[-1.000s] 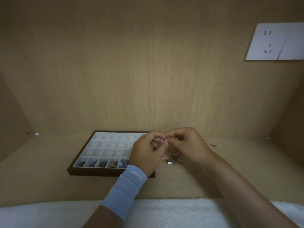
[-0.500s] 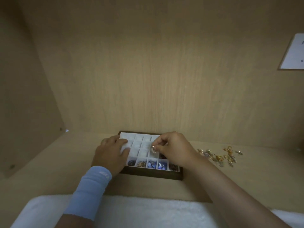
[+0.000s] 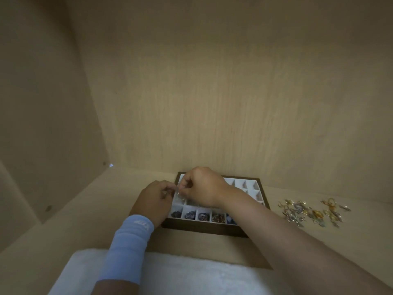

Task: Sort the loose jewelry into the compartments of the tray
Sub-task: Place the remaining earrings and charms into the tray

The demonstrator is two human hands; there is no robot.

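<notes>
Brown wood frames the tray [image 3: 204, 230], which stands on the pale wooden bench [image 3: 89, 220], a little left of the middle. Its white compartments are mostly bare, and only the near row is filled: dark bluish pieces [image 3: 190, 215] lie in the three left cells, brownish-gold pieces [image 3: 218, 218] in the next one, and something blue is half hidden under the right forearm.

Both hands meet over the far-left cells. The right hand [image 3: 202, 188] has a narrow grip, with the fingers curled and pinching a small silvery piece [image 3: 178, 191]. The left hand [image 3: 156, 199] seems to pinch the same piece from the other side. The piece is too small to name more exactly.

The loose jewelry [image 3: 312, 211] that waits to be sorted lies in a gold and silver heap on the bench, to the right of the tray and apart from it.

I think the main risk is the size of the piece. If one grip opens before the other is sure, it may drop into a wrong cell or bounce onto the bench or the white towel [image 3: 191, 277] at the near edge, where it would be hard to find. The right forearm also crosses low over the near-right cells and could disturb the sorted pieces there. The heap looks tangled, so one piece may pull others with it.

The only mark is a white logo on the light blue wristband [image 3: 129, 237] of the left arm, and it is too blurred to read.
</notes>
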